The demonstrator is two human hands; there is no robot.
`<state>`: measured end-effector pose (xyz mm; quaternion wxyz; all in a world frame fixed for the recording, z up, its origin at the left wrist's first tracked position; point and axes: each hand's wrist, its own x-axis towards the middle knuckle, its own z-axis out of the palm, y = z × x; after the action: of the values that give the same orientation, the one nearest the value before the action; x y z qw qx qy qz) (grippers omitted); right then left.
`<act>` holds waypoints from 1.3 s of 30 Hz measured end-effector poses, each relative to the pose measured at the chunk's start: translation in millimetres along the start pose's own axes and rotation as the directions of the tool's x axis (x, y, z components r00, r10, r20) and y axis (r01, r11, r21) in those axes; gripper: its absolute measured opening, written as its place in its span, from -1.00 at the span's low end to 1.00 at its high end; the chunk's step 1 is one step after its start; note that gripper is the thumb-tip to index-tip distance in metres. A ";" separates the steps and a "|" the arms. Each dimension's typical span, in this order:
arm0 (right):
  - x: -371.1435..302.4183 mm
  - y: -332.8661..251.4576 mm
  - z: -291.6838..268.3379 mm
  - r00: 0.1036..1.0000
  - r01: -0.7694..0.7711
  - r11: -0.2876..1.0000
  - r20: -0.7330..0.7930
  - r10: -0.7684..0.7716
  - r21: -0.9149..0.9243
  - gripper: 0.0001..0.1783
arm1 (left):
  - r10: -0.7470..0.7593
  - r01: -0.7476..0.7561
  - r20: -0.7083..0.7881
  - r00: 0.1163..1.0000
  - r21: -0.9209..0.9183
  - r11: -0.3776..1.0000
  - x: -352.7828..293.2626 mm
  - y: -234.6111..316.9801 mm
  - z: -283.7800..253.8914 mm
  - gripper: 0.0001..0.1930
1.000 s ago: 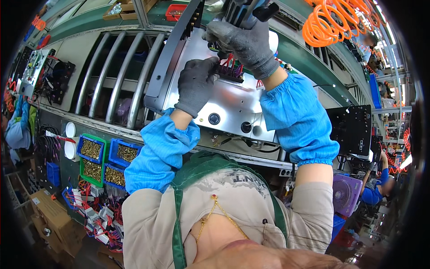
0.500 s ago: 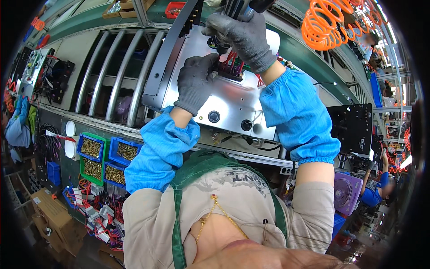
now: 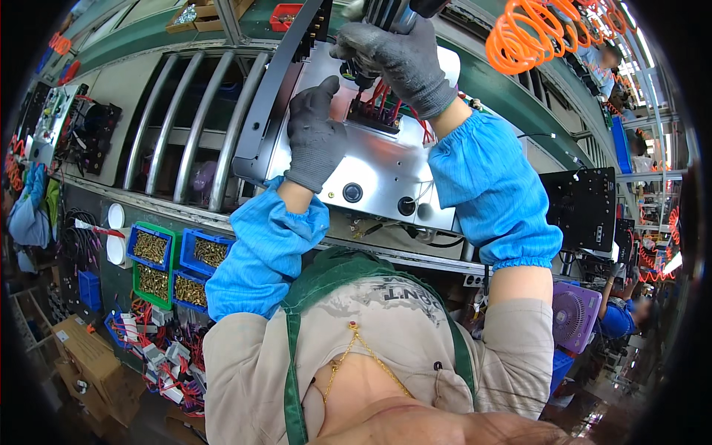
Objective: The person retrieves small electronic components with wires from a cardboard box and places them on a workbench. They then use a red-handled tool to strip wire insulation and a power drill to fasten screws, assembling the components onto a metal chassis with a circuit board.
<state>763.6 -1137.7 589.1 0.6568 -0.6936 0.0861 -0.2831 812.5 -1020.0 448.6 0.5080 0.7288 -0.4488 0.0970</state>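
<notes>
Overhead, both gloved hands work on a metal chassis at a roller bench.
Left hand: the left hand (image 3: 315, 137) in a dark grey glove lies flat on the silver chassis panel (image 3: 386, 174); its fingers are loosely spread, thumb raised, pressing the sheet and closed round nothing; a blue sleeve cover (image 3: 263, 248) runs down the forearm.
Right hand: the right hand (image 3: 400, 59), gloved alike, is clenched round the grip of a power screwdriver (image 3: 389, 11) (only its lower body shows at the top edge); the tool's tip, as far as one can tell, sits at the terminal block.
Terminal block: a dark terminal block (image 3: 374, 115) with red wires (image 3: 382, 93) sits on the upper part of the panel, between the two hands, just beside the left thumb.
Panel: it lies tilted on the rollers (image 3: 189, 130), a black side rail (image 3: 278, 85) along its left edge; two round black sockets (image 3: 353, 193) show near its lower edge.
Around: green and blue bins (image 3: 152, 248) of brass screws stand below the bench at the left; an orange coiled air hose (image 3: 530, 33) hangs upper right; a purple fan (image 3: 575, 315) stands lower right.
</notes>
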 end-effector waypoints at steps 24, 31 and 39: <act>-58.3 -7.8 -60.3 0.980 0.029 0.990 -0.191 -0.055 -0.135 -0.72 | 0.045 -0.059 0.185 0.982 0.074 0.996 0.8 12.9 -2.4 -0.51; -64.9 -15.6 -59.5 0.972 0.146 0.920 -0.118 -0.201 -0.363 -0.83 | 0.062 -0.088 0.220 0.974 0.113 0.990 4.6 21.9 -5.7 -0.57; -57.2 -9.8 -64.1 0.991 0.001 0.972 -0.129 -0.033 -0.235 -0.68 | 0.067 -0.092 0.231 0.971 0.100 0.991 3.6 18.2 -4.5 -0.56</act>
<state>681.5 -1163.7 581.0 0.5606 -0.7467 0.1563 -0.3219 802.2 -1019.8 464.7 0.4081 0.7434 -0.5267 0.0578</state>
